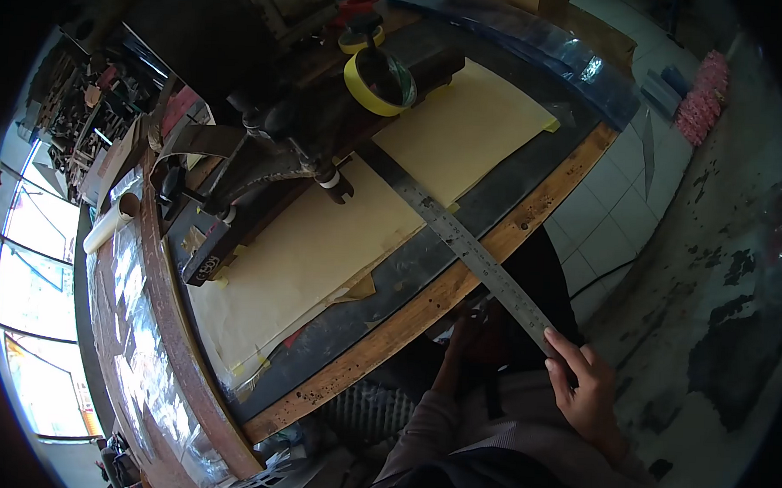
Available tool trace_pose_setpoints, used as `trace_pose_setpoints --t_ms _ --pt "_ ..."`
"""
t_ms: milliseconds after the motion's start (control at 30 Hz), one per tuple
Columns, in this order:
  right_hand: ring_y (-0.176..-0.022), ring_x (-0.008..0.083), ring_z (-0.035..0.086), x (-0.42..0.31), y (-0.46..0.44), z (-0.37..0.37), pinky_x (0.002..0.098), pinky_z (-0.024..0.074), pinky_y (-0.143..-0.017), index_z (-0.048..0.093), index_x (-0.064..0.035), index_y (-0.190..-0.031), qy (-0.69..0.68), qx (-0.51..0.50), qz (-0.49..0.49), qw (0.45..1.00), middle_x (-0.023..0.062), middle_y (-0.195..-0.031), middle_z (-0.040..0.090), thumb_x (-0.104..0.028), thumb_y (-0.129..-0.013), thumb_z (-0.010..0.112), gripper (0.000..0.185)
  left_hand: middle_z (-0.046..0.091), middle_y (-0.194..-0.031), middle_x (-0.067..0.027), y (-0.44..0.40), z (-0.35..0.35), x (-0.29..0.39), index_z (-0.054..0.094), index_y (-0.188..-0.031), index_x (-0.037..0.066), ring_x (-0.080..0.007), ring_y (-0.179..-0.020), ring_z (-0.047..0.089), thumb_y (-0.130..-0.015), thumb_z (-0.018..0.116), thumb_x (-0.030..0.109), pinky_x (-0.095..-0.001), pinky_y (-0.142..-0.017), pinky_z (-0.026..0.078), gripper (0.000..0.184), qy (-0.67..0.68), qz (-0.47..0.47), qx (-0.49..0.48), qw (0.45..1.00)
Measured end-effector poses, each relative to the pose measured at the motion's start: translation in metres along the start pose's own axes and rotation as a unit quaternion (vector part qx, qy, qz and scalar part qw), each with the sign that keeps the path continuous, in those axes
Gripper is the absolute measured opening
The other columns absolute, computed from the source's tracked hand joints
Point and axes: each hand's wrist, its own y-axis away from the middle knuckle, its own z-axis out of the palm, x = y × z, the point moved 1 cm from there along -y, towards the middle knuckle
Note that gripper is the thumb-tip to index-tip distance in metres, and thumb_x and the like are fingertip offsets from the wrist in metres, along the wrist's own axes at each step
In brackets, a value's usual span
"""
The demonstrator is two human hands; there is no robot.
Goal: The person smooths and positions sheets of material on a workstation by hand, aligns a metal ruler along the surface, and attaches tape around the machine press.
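Note:
My right hand [581,383] pinches the near end of a long steel ruler [486,266] between thumb and fingers. The ruler runs away from me over the wooden table edge [359,378] and across the cream paper sheets [312,249]. Its far end meets a dark bar [279,200] that lies over the sheets. Below the table edge, close to my lap, is my left hand [464,330]. It is in shadow and its fingers cannot be made out.
A dark metal clamp-like fixture [290,148] stands over the bar. Yellow tape rolls [376,86] sit at the back of the bar. On the left are a plastic-covered surface [153,391] and a paper roll [111,223]. A pink fluffy item [703,96] is on the right.

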Motion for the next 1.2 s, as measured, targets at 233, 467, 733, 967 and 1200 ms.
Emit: trace_pose_setpoints --t_ms 233,467,733,967,1200 --pt "-0.051 0.0160 0.041 0.000 -0.001 -0.001 0.0309 0.0372 -0.049 0.060 -0.0126 -0.125 -0.005 -0.024 0.003 1.000 0.0034 -0.062 0.046 -0.009 -0.082 0.067 0.045 0.060 -0.110 -0.0234 0.013 -0.016 0.035 0.046 -0.136 0.016 -0.0365 -0.093 0.064 -0.091 0.051 0.023 -0.0433 -0.073 0.053 0.045 -0.088 0.107 0.006 0.990" --pt "-0.051 0.0156 0.041 0.001 0.000 0.001 0.0304 0.0368 -0.049 0.060 -0.0129 -0.125 -0.002 -0.020 0.007 1.000 0.0029 -0.062 0.044 -0.010 -0.081 0.068 0.045 0.060 -0.099 -0.0224 0.025 -0.033 0.087 0.050 -0.123 0.002 -0.0336 -0.088 0.064 -0.092 0.047 0.017 -0.0437 -0.072 0.052 0.034 -0.229 0.084 -0.022 0.969" --pt "-0.050 0.0160 0.041 0.002 0.000 0.001 0.0305 0.0367 -0.048 0.060 -0.0124 -0.125 -0.011 -0.027 0.006 1.000 0.0036 -0.063 0.046 -0.010 -0.081 0.068 0.044 0.061 -0.102 -0.0203 0.004 0.004 0.017 0.050 -0.124 0.006 -0.0353 -0.088 0.063 -0.092 0.045 0.014 -0.0449 -0.072 0.053 0.033 -0.239 0.136 0.023 0.961" --pt "-0.055 0.0210 0.053 0.002 -0.002 -0.001 0.0338 0.0444 -0.053 0.057 -0.0110 -0.126 -0.013 -0.037 -0.005 0.999 0.0077 -0.071 0.055 -0.011 -0.083 0.067 0.045 0.059 -0.117 -0.0218 0.014 -0.021 0.043 0.044 -0.136 0.014 -0.0380 -0.097 0.063 -0.096 0.047 0.021 -0.0430 -0.074 0.053 0.041 -0.113 0.097 -0.015 0.989" --pt "-0.081 0.0353 0.067 0.011 -0.007 -0.005 0.0380 0.0521 -0.062 0.047 -0.0011 -0.128 -0.094 -0.063 -0.007 0.994 0.0191 -0.094 0.066 -0.019 -0.087 0.064 0.048 0.057 -0.122 -0.0205 0.020 -0.035 0.081 0.056 -0.126 0.011 -0.0345 -0.097 0.063 -0.090 0.061 0.030 -0.0409 -0.079 0.052 0.041 0.013 0.087 0.046 0.995"
